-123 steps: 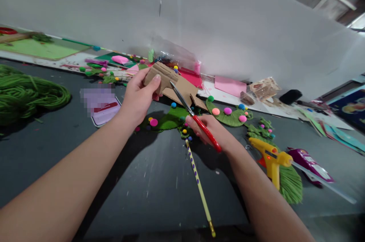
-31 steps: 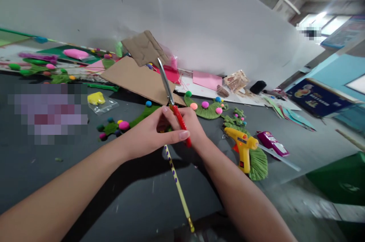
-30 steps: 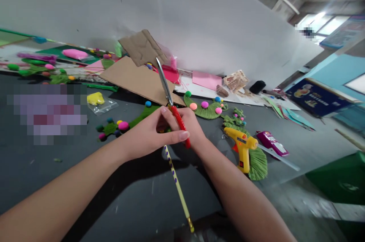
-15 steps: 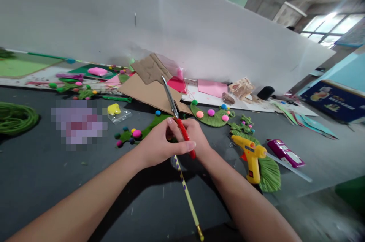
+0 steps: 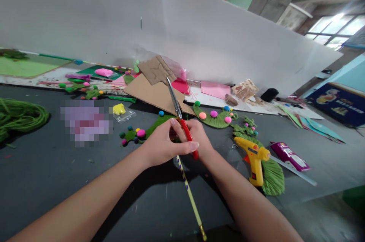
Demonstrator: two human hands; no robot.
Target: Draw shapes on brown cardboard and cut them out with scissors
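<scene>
Red-handled scissors (image 5: 186,132) point up and away between my hands, their blades together. My left hand (image 5: 162,143) is closed, its thumb and fingers on the red handles. My right hand (image 5: 199,137) is closed around the handle area too, partly hidden behind the scissors and the left fingers. Below the hands a pale yellow pencil with purple spots (image 5: 191,198) slants toward me; its upper end is hidden by the hands. Just beyond the blades are a brown cardboard sheet (image 5: 151,92) and a crumpled brown piece (image 5: 156,70).
At right are a yellow glue gun (image 5: 256,158), a green yarn leaf (image 5: 273,175) and a purple packet (image 5: 289,156). A green yarn crescent with pompoms (image 5: 211,118) lies ahead. Green yarn (image 5: 21,118) is at left. A white board (image 5: 114,18) stands behind.
The whole view has shifted slightly, so the table items appear a little farther right. The hands keep the same hold on the scissors.
</scene>
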